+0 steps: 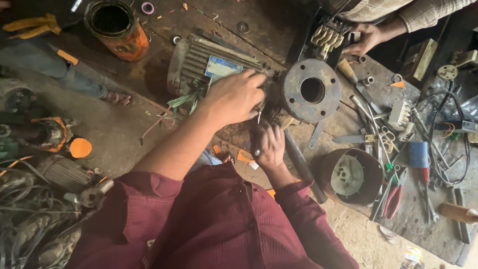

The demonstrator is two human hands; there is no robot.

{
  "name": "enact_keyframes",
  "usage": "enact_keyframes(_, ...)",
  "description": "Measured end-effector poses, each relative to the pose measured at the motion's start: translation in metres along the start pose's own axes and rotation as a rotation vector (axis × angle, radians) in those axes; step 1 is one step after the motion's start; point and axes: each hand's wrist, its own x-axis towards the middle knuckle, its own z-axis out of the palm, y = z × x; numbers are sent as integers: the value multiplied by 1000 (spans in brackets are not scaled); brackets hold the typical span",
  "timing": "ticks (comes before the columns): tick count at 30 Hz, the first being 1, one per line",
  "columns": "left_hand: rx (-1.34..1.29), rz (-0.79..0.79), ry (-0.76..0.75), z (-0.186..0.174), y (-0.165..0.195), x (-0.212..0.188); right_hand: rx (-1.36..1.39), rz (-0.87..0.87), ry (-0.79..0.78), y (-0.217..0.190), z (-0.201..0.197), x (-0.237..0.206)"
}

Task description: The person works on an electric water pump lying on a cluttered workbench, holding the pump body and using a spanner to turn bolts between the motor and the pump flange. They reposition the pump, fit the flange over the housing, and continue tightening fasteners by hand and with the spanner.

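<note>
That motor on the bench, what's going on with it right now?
A person in a maroon shirt is bent over a ribbed electric motor lying on its side on a cluttered workbench. Their left hand rests on the motor body beside its round rusty flange. Their right hand holds a thin metal tool against the motor just below. Across the bench another person's hand touches a terminal block. Red-handled pliers and other hand tools lie to the side.

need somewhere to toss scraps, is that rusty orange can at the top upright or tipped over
Upright: the rusty orange can stands on its base on the workbench, its open mouth facing up, dark inside.
</note>
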Motion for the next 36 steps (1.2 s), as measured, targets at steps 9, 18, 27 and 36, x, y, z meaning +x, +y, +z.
enact_keyframes(9,-29,78,149,11,-11,-3,0,433,-26,-13,-22,33)
enact_keyframes(18,-12,-1,35,8,-5,-4,175,296,-139,-16,-30,-4)
enact_keyframes(27,44,-8,65,7,1,-2,-179,45,-84,3,18,-33)
enact_keyframes(36,45,-43,-10,9,-10,-2,116,623,-155,4,10,7)
